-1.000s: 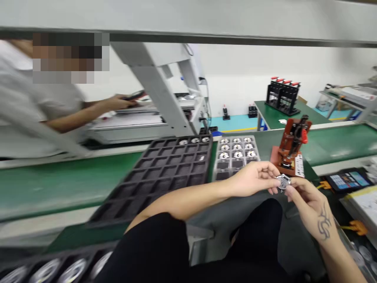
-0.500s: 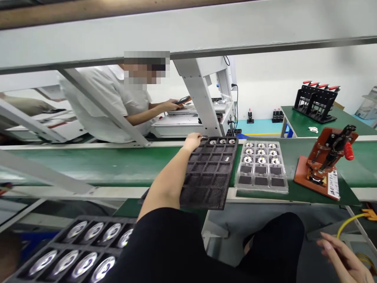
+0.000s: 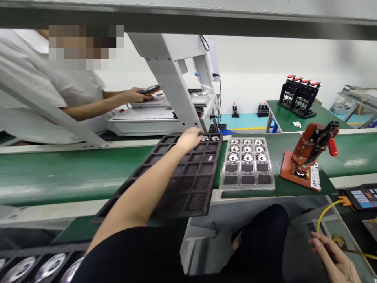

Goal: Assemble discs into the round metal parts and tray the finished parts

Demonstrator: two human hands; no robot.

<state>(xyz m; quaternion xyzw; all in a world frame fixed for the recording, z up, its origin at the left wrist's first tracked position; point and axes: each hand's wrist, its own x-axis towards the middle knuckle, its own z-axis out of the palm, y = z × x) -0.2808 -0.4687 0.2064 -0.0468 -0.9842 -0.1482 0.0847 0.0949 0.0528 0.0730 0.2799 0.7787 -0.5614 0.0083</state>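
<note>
My left hand (image 3: 191, 139) reaches across the black compartment tray (image 3: 176, 184) to its far row. Its curled fingertips rest right beside two small round metal parts (image 3: 209, 138) that sit in cells there. Whether a part is still between the fingers is hidden. My right hand (image 3: 332, 257) hangs low at the bottom right with fingers apart and nothing in it, close to a yellow cable (image 3: 326, 210). A clear blister tray (image 3: 247, 179) to the right of the black tray holds several round parts in its far rows.
An orange toggle-clamp fixture (image 3: 306, 157) stands right of the blister tray on the green belt (image 3: 59, 173). A keypad device (image 3: 362, 195) lies at far right. Across the belt a co-worker's hand (image 3: 132, 94) holds a handset by a white machine (image 3: 171, 86). Shiny discs (image 3: 35, 267) fill a tray bottom left.
One second ago both hands held a small round part near the clamp. My left hand has since moved to the black tray's far row, and my right hand dropped low to the right.
</note>
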